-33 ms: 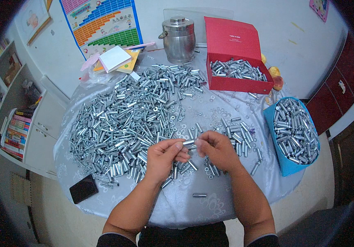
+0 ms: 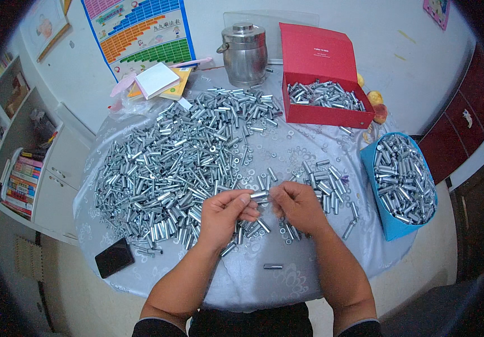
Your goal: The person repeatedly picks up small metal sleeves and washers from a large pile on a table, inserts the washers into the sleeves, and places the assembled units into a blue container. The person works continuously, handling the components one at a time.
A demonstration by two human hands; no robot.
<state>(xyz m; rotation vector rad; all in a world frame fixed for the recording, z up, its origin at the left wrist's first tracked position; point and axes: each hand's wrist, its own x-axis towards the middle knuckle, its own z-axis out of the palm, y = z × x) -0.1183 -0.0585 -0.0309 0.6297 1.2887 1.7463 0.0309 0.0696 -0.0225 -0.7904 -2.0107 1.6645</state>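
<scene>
Above the middle of the table, my left hand (image 2: 223,216) pinches a shiny silver metal sleeve (image 2: 259,194) between thumb and fingers. At the sleeve's right end is my right hand (image 2: 298,206), its thumb and fingers pressed together; whatever they grip is hidden behind them. A large heap of loose metal sleeves, bolts and washers (image 2: 157,163) spreads to the left of and beyond my hands. Behind my right hand lies a smaller group of metal sleeves (image 2: 327,182). One single sleeve (image 2: 273,266) rests near the front edge, between my forearms.
A blue bin (image 2: 372,191) full of sleeve pieces stands at the right. Farther back, an open red box (image 2: 326,117) holds more. A steel pot (image 2: 244,56), notepad (image 2: 156,80) and fruit (image 2: 378,106) sit along the back. A black phone (image 2: 114,258) lies front left.
My right hand has shifted very slightly to the right at the sleeve's end. My left hand and the sleeve look the same.
</scene>
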